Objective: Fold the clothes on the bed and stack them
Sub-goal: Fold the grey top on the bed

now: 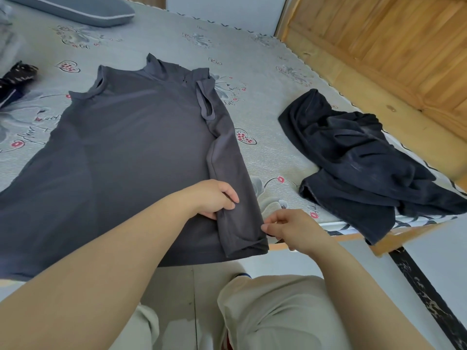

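Head view: we record a dark grey shirt (131,152) spread flat on the bed (265,72), collar toward the far side, hem at the near edge. Its right side panel is folded inward, forming a long doubled strip along that edge.

The left hand (212,198) lies on the shirt at the inner edge of the folded strip. Its fingers are curled and its thumb bears on the cloth, so we note a grip on the fold's edge; the fingertips are partly tucked under the fabric and we cannot see them fully.

The right hand (290,228) sits at the outer edge of the same strip, near the hem corner. Thumb and forefinger are drawn together and touch the cloth edge in a pinch; the remaining fingers are loosely bent.

A crumpled black garment (353,157) lies well apart to the right, part of it hanging over the bed's near edge. Another dark item (15,82) lies at far left, and a grey pillow (83,8) rests at the far side.
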